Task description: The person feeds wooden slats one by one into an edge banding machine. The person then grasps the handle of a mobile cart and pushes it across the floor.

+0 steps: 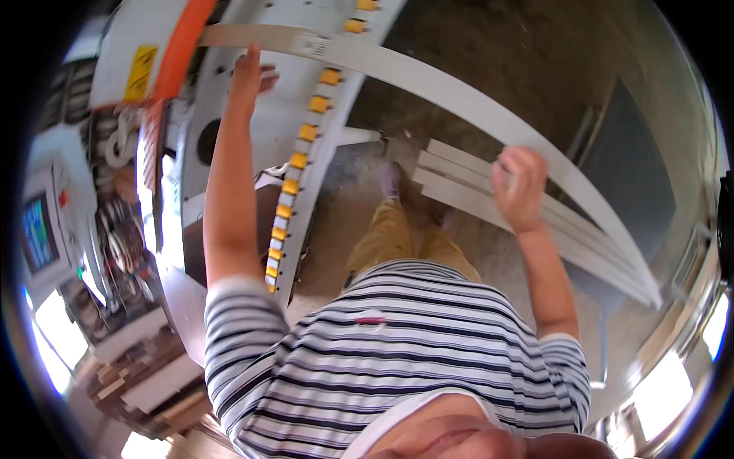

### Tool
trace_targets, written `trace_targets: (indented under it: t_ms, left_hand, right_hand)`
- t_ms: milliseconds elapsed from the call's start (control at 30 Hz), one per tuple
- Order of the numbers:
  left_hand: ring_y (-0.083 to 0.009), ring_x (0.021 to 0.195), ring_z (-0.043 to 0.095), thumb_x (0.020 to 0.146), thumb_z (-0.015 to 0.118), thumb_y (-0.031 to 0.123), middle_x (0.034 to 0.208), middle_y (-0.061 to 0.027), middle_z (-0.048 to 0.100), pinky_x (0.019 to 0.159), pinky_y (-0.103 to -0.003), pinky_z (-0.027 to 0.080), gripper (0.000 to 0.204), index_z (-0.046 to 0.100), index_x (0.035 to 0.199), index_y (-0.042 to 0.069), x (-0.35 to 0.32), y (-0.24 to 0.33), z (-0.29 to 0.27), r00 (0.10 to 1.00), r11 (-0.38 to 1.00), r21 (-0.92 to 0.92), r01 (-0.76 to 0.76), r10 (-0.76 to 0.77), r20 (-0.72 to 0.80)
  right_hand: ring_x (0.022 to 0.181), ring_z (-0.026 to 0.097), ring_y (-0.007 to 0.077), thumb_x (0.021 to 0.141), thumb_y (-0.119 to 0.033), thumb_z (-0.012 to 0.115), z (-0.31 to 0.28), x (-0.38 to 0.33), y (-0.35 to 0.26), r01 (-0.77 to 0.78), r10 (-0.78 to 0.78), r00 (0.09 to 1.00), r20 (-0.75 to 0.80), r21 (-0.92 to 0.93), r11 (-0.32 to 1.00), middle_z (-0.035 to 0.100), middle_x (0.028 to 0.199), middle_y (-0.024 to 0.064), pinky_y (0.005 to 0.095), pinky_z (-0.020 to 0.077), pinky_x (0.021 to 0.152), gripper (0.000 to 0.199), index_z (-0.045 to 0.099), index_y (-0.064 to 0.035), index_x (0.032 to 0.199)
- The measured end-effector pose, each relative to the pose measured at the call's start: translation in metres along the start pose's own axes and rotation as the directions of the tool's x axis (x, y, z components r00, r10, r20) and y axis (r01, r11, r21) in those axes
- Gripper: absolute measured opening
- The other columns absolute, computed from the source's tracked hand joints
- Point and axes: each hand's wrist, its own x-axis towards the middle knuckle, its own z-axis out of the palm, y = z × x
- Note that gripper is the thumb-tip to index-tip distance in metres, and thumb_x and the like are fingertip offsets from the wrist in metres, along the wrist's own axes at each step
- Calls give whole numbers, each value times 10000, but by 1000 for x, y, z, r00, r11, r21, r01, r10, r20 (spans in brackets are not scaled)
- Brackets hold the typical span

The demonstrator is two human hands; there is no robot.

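**Running slantwise from the machine [149, 30]: one long pale board [440, 86]**

The board is seen beyond both hands, on the far side from the striped shirt [413, 321]. Its long axis is laid from the upper left, beside the machine's orange edge, across the desk [287, 103] and its row of yellow rollers [319, 104], then out over the floor [489, 46] toward the lower right; the bow in it may be owed to the lens.

The left hand [251, 76] is held over the desk, close to the machine-side end, with its fingers loosely parted and nothing seen between them. Its uppermost fingertip is set at the board's near edge, though whether contact is made cannot be told.

The right hand [521, 183] is placed much farther along, over the outer half. Its fingers are curled inward, and its top is overlapped with the near edge; whether that edge is pinched or merely passed in front of cannot be told. Of the two, the right is set nearer the outer end, the left nearer the machine. Below the outer half, a group of pale strips [451, 190] is seen, partly covered by the right hand.
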Motion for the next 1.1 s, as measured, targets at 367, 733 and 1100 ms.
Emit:
trace_targets:
  t_ms: [367, 733, 1100]
  left_hand:
    - [-460, 1024, 559, 950, 554, 363, 1140, -274, 570, 870, -464, 444, 548, 399, 1312, -17, -206, -54, 40, 948, 629, 718, -300, 280, 151]
    - [-465, 967, 570, 932, 572, 391, 1074, -267, 588, 794, -487, 453, 517, 441, 1263, 16, -202, -50, 46, 937, 595, 741, -312, 323, 135]
    - [-390, 836, 615, 930, 580, 393, 910, -212, 626, 726, -435, 469, 449, 515, 1191, 33, -209, -62, 39, 941, 619, 743, -255, 335, 44]
  right_hand:
    - [1124, 526, 321, 743, -136, 694, 199, -298, 76, -416, 523, 510, 682, -337, 845, 559, 1129, 147, 441, 426, 970, 439, 555, -21, 1143]
    - [939, 623, 282, 790, -109, 587, 193, -276, 105, -231, 455, 464, 760, -392, 890, 619, 994, 114, 431, 513, 773, 200, 601, -44, 979]
    - [991, 613, 292, 803, -105, 584, 227, -351, 86, -196, 477, 682, 554, -491, 849, 610, 1058, 121, 440, 498, 823, 257, 573, -45, 1053]
